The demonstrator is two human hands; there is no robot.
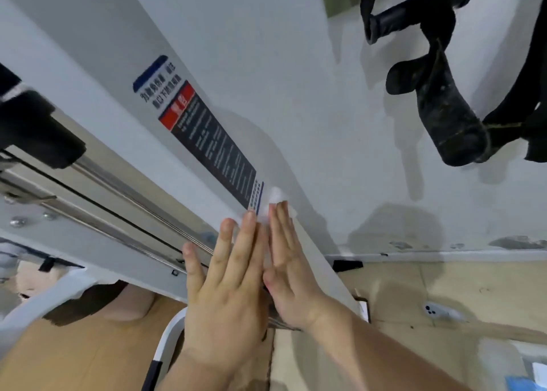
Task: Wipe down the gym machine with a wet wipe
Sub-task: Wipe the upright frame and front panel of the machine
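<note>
Against the white wall [325, 79], the left grip [228, 287] and right grip [287, 266], both flat and unclenched, are pressing the wipe [275, 196] onto the column [88, 41] just below the label [207, 142], and are probably needing firm, overlapping strokes.

The machine upright [118, 73] is smooth, matt white-painted metal; its warning label [213, 145] looks glossy; the wet wipe [276, 196] is thin, translucent.

White machine frame [97, 82] bears a blue, red and dark grey label [204, 139]; black handles [438, 106] hang nearby
</note>
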